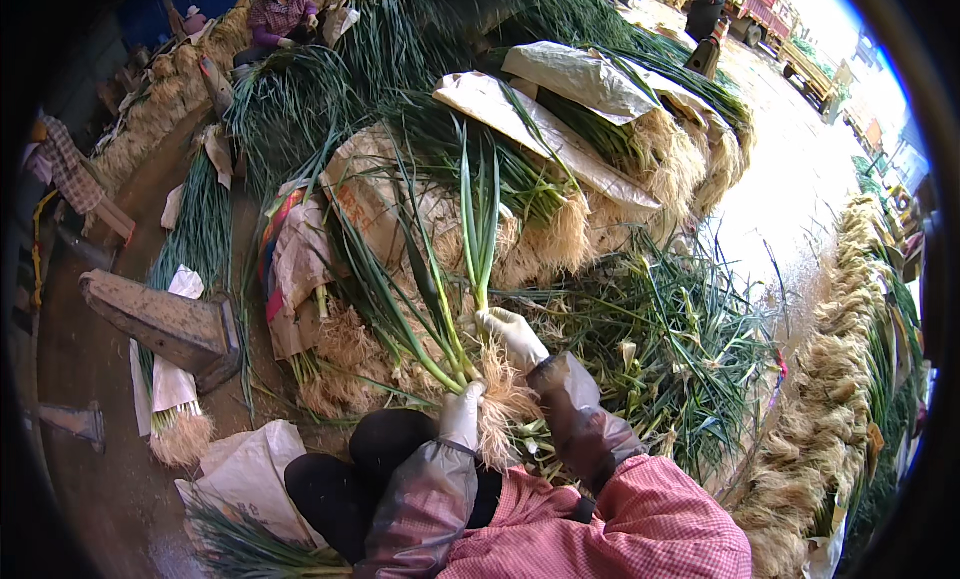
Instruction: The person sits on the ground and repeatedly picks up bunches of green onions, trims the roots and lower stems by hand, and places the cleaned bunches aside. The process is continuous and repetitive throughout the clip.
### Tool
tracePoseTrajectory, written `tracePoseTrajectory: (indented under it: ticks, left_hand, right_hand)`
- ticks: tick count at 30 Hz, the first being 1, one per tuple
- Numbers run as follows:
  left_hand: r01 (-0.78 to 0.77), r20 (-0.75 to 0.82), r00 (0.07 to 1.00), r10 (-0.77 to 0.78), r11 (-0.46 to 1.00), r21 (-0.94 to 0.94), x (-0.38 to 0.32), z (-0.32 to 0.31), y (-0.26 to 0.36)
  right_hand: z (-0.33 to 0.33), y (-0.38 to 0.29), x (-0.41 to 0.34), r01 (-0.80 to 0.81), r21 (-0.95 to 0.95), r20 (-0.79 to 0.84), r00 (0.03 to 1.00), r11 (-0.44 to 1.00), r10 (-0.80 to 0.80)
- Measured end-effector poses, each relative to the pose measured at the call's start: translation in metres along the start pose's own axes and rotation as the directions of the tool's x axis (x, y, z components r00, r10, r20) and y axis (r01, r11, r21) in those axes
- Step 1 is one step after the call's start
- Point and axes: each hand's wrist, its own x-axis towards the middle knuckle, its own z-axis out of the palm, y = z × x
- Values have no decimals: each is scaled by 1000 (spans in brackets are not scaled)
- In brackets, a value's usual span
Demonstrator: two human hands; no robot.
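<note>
My left hand (461,414), in a pale glove, is closed around the lower stems of green onions (442,331) with long leaves, their stringy roots (501,399) hanging beside it. At the upper right of it, my right hand (512,334), gloved too, grips another green onion stalk (480,241) whose leaves point up. The roots lie between and below both hands. Beyond the hands are bundles of green onions (540,196) partly wrapped in paper sacking (555,140). A heap of loose leaves and trimmings (660,346) lies to the right.
A paper-wrapped bundle (180,384) lies on the floor at left, near a rusty metal post (161,320). Paper sacking (247,481) is by my knees. A long row of rooted bundles (810,399) runs along the right. A person (277,20) sits at the upper left.
</note>
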Motion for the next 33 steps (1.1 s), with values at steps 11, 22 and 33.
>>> tracePoseTrajectory:
  ticks: [11, 22, 33]
  left_hand:
    - [-124, -37, 992, 123, 992, -37, -1, -5, -7]
    - [49, 102, 995, 15, 801, -597, 12, -5, 4]
    - [494, 659, 752, 28, 638, -591, -11, -2, 12]
  right_hand:
    - [-17, 15, 20, 186, -430, -389, 845, 884, -367]
    - [-22, -5, -167, 304, -485, -239, 856, 820, -459]
    - [-6, -6, -26, -240, 112, 108, 968, 964, 228]
